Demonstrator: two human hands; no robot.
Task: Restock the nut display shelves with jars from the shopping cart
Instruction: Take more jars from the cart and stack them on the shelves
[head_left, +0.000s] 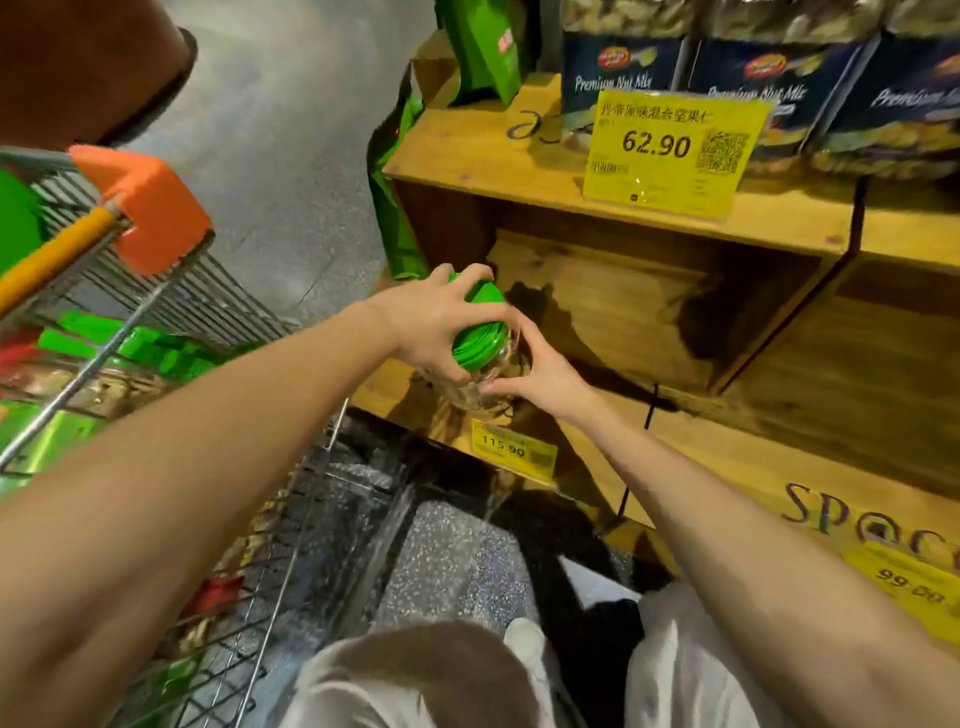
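Note:
A clear nut jar (480, 382) with a green lid (480, 332) is at the front left edge of the lower wooden shelf (597, 332). My left hand (436, 325) grips it from above, fingers spread over the lid. My right hand (535, 364) holds the jar's right side, fingers curled on the plastic. The shopping cart (156, 322) stands to my left, with several green-lidded jars (150, 345) lying inside it.
The lower wooden compartment behind the jar holds nothing. The upper shelf (493, 171) carries blue Premium Nut Mix bags (623, 67) and a yellow 62.90 tag (675, 145). A 115.90 tag (511, 449) hangs below the jar. Green bags (483, 52) stand at the shelf's left end.

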